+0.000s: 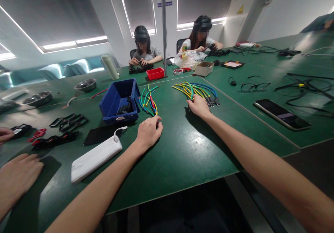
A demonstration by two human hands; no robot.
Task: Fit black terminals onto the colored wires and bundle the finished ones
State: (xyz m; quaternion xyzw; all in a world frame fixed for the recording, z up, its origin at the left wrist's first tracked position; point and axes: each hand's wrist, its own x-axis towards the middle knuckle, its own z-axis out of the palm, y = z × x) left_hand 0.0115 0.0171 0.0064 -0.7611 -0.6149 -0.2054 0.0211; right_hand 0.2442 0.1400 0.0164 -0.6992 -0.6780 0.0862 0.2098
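Observation:
My left hand (150, 132) rests on the green table with fingers curled, at the near end of a small loose group of green, blue, yellow and red wires (149, 101). Something small and dark shows between its thumb and fingers, too hidden to name. My right hand (199, 106) reaches over a larger fanned bundle of yellow, green and blue wires (206, 88). Its thumb and fingers are closed at a green wire (192, 90) on the bundle's left side. Dark and metal wire ends (215, 102) lie just right of that hand.
A blue bin (106, 104) of black parts and a white power bank (96, 160) lie left of my left hand. Another person's hands (21, 170) work beside black frames (69, 121). A phone (281, 114) and glasses (254, 86) lie right. A pole (164, 31) stands ahead.

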